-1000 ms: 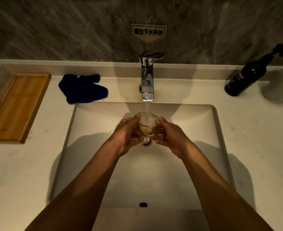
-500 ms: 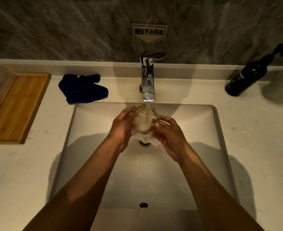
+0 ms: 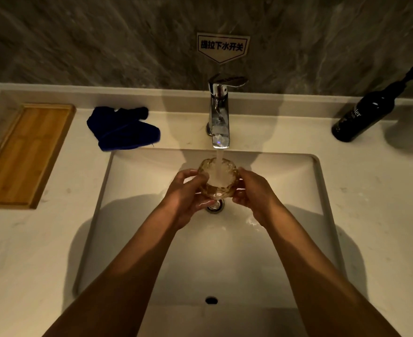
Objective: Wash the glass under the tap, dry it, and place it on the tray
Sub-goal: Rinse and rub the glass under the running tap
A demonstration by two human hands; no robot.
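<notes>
**Glass held under running tap**

A person holds a glass [image 3: 219, 180] between both hands over the sink [image 3: 298, 190], directly above the drain [image 3: 215, 206]. The glass tilts with its mouth toward the tap [image 3: 219, 113], and the stream of water [image 3: 218, 164] falls straight into it. The left hand [image 3: 186, 193] cups the glass from its left side, fingers [image 3: 201, 204] curled beneath the base and thumb lying along the near rim. The right hand [image 3: 255, 190] presses in from the other side, fingers [image 3: 237, 194] wrapped on the wall of the glass. Both grips are closed on the glass, which sits pinched between them, touching each. On the table to the left lie a crumpled blue cloth [image 3: 122, 128] and, farther left, a wooden tray [image 3: 23, 154]. A dark pump bottle [image 3: 368, 113] stands at the right, well apart from the hands. A sign [image 3: 222, 46] hangs on the wall above the tap.
</notes>
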